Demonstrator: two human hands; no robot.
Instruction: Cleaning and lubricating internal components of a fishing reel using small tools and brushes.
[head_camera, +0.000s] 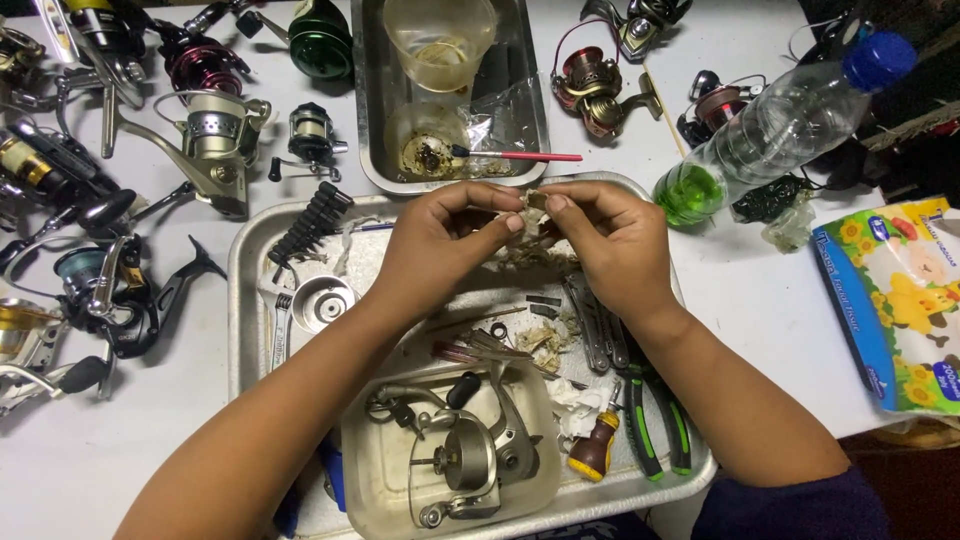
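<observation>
Nearest, a dismantled silver fishing reel (470, 455) sits in a cream tub; beyond it, over the steel tray (243, 300), left hand (440, 245) and right hand (610, 240) pinch a small pale part (533, 203) between fingertips, best gripped lightly and steadily.

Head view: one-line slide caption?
Left hand and right hand pinch a small part over a metal tray.

Fishing reels (215, 140) crowd the white table (150, 440) at left. A steel pan (370, 120) holds two plastic cups (440, 40) and a red-handled brush (520, 156). A bottle (770, 125) with green liquid lies at right, beside what seems a tissue pack (900, 300).
</observation>
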